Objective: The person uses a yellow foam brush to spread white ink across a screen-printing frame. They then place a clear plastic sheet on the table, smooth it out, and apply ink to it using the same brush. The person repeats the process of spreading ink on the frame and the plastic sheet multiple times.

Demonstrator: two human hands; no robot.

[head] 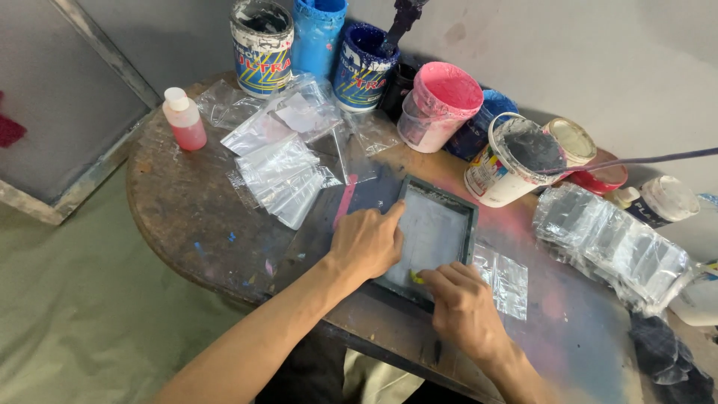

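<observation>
My left hand (pixel 368 243) lies flat on the left rail of the small screen frame (pixel 437 193), fingers loosely together, forefinger stretched toward the frame's top left corner. It presses down and grips nothing. My right hand (pixel 465 308) sits at the frame's near edge, fingertips drawn together on a small yellow piece (pixel 414 278) that rests on the mesh at the lower left corner; most of that piece is hidden under the fingers, so I cannot tell what it is.

The frame is dark green with a pale grey mesh, lying flat on the round, paint-stained table (pixel 179 217), near its front edge. A clear plastic bag (pixel 508 277) lies on the table just right of the frame, its edge against my right hand. A loose pile of clear bags (pixel 280 176) lies to the left, well apart from the frame. A row of bags with dark print (pixel 613 243) lies to the right. A small pink bottle (pixel 184 120) stands at the far left. Along the wall stand paint tubs: blue (pixel 318 34), pink (pixel 441 105), and a white tub of grey paint (pixel 512 161).
</observation>
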